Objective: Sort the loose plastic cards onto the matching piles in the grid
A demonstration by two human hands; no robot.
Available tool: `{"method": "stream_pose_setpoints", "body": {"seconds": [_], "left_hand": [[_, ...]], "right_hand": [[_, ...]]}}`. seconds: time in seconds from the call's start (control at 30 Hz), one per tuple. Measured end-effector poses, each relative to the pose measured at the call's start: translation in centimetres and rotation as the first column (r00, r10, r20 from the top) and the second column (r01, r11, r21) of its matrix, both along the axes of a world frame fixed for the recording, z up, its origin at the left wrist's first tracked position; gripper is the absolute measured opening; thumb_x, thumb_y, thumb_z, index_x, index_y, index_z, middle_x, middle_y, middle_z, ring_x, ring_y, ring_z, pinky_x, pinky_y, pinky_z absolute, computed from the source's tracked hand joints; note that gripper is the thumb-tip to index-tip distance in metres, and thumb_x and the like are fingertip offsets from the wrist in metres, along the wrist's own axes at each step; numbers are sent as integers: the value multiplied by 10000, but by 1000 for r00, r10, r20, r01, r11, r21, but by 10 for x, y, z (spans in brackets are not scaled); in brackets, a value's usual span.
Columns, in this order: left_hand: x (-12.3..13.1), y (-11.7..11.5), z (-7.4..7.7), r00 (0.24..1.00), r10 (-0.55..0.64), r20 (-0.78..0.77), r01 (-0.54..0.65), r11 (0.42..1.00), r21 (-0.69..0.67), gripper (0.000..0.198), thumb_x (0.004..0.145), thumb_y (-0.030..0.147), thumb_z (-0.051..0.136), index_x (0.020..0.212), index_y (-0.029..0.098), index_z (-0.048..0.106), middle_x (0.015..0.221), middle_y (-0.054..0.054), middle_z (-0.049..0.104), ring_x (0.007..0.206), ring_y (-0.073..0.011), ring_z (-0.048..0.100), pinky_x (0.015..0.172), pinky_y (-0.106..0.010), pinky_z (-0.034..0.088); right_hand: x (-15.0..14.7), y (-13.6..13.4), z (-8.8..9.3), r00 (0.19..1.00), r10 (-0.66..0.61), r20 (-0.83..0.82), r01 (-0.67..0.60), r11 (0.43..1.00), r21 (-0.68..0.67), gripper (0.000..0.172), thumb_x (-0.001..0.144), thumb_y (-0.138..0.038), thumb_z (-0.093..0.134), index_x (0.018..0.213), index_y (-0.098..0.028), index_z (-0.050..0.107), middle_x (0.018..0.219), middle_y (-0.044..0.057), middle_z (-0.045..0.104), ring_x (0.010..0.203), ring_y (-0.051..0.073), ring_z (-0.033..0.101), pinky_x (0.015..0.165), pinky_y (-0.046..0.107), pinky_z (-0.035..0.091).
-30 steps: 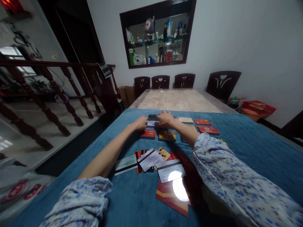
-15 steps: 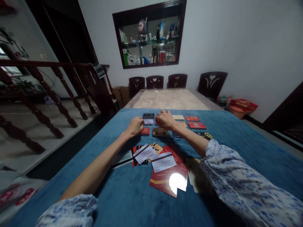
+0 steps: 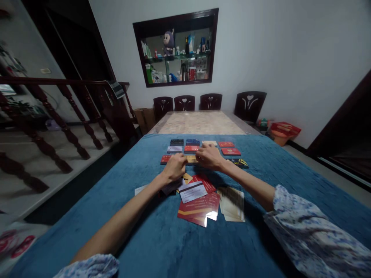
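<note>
- The left hand [image 3: 174,168] is shown curled loosely over the near edge of a grid of cards [image 3: 199,150]; whether a card is pinched in it cannot be told.
- The right hand [image 3: 209,157] is laid knuckles-up just beside the left, its fingertips [image 3: 198,156] resting on a gold card [image 3: 191,159] in the nearest row of the grid; a closed grasp on that card is not shown, and its state cannot be told.
- The grid is set out in rows directly beyond both hands: dark cards farthest away, a pale card and a red card in the middle row, and a red card [image 3: 165,159] just outside the left hand.
- Two further red cards [image 3: 230,151] and a dark card with yellow marking [image 3: 240,163] are seen beyond the right wrist.
- A loose pile of cards [image 3: 193,191] is spread just behind the hands, toward the person; a white card with a dark stripe lies uppermost, partly over a large red folder [image 3: 199,210], with a pale sheet [image 3: 232,204] beside it under the right forearm.
- Everything is borne by a blue cloth [image 3: 162,239] covering the near part of a table [image 3: 199,122].
- Dark chairs [image 3: 249,104] and a wall cabinet [image 3: 175,48] are seen beyond the table.
</note>
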State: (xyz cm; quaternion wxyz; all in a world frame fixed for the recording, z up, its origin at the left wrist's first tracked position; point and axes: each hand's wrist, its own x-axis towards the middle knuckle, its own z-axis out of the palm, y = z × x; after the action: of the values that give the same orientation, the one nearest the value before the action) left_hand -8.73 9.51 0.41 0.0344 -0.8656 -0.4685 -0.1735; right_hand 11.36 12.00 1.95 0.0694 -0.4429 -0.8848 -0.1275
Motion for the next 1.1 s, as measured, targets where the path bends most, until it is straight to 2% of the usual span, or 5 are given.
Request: {"method": "stream_pose_setpoints", "body": {"seconds": [0.27,0.57,0.83,0.93,1.1], "left_hand": [[40,-29,-5,986,-166,-20,166,986,-2,227,860,75,487,828,150,699,938,-104,651,924,-204,588,839,-315,461],[73,-64,-7,972,-211,-104,205,976,-68,183,882,122,505,883,160,685,989,-103,658,940,-212,560,836,-357,416],[92,-98,-4,959,-265,-102,261,964,-49,223,921,249,497,879,148,691,958,-100,664,976,-238,528,864,-395,413],[100,-110,-5,959,-261,-108,257,965,-51,273,894,360,545,925,135,697,973,-117,671,1003,-268,516,878,-425,407],[114,-123,-12,971,-215,-106,211,976,-50,469,839,509,570,1003,90,702,1025,-159,670,1047,-312,497,917,-481,392]], "right_hand": [[44,-36,-11,1000,-25,-16,24,1000,-17,254,946,-277,458,937,-198,699,978,111,704,1035,271,480,810,381,281],[81,-66,-27,997,9,-81,-8,1000,16,219,946,-262,483,908,-206,692,931,87,699,967,241,498,800,374,279],[112,-86,-45,943,205,-262,-215,976,-12,200,897,-191,515,959,-220,702,969,85,686,982,241,492,834,392,351],[119,-96,-46,912,265,-314,-300,951,-70,266,899,-167,488,1050,-219,700,1041,96,688,1009,248,489,858,421,395],[123,-109,-49,895,274,-351,-345,926,-157,444,852,-88,450,1211,-231,668,1193,93,676,1090,264,468,927,486,413]]}}
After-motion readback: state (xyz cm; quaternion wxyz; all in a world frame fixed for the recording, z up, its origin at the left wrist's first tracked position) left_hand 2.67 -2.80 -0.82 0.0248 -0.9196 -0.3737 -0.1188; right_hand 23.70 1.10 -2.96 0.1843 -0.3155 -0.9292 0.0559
